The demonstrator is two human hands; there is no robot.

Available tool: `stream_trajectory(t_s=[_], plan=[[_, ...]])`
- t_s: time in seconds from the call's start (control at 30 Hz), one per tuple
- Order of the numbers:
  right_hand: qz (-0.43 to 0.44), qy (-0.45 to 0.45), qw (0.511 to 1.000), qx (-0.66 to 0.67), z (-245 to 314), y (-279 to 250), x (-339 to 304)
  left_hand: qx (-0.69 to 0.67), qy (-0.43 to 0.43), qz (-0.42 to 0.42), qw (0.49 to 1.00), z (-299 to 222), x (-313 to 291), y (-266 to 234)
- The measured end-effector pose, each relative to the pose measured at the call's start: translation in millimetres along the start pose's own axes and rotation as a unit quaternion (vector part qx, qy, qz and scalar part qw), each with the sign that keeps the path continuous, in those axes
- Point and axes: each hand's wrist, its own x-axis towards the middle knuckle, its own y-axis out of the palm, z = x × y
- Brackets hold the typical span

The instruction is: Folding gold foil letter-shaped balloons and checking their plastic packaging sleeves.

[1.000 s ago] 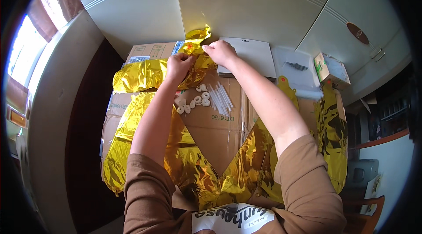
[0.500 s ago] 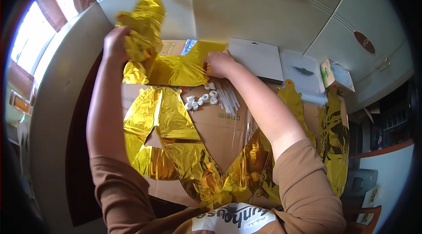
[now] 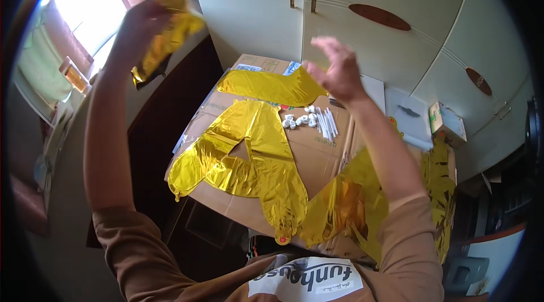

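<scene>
Raised at the upper left, my left hand (image 3: 139,24) is closed on a crumpled gold foil balloon (image 3: 170,32) that hangs off the box. My right hand (image 3: 340,69) is in the air over the box's far side, fingers spread and holding nothing. Below it and to its left lies a flat gold foil balloon (image 3: 263,87) with a bent shape. Nearer to me, an A-shaped gold foil balloon (image 3: 272,132) is spread flat. Another gold foil balloon (image 3: 345,203) lies to its right, partly hidden by my right forearm.
Small white rolls (image 3: 290,121) and white straws (image 3: 326,123) lie on the cardboard box (image 3: 317,160). At the right are more gold foil (image 3: 437,200), a clear bag (image 3: 409,113) and a small carton (image 3: 447,121). Cabinet doors (image 3: 391,52) stand behind; a window (image 3: 85,7) is left.
My left hand has lifted the balloon away from the box, up and left toward the window. My right hand has let go of the back balloon and risen, opening. The view has shifted left.
</scene>
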Motion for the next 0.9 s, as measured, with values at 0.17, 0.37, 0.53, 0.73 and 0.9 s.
stream_trajectory(t_s=[0.17, 0.37, 0.53, 0.73, 0.9], plan=[[0.057, -0.142, 0.986, -0.069, 112.8, -145.5, 29.5, -0.107, 0.102, 0.103, 0.984, -106.3, -57.1, 82.4], [0.365, 0.083, 0.927, 0.000, 132.3, -220.9, 16.1, -0.174, 0.206, 0.187, 0.945, -198.9, -96.0, 144.0], [0.382, 0.172, 0.895, 0.154, 104.6, -258.7, -37.7, -0.237, 0.286, 0.123, 0.920, -231.4, -124.2, 190.6], [0.323, 0.294, 0.867, 0.239, 86.5, -295.0, -82.4, -0.246, 0.276, 0.110, 0.923, -257.9, -145.1, 217.7], [0.324, 0.302, 0.893, -0.077, 88.7, -323.1, -84.1, -0.434, 0.161, -0.047, 0.885, -231.6, -172.5, 237.4]])
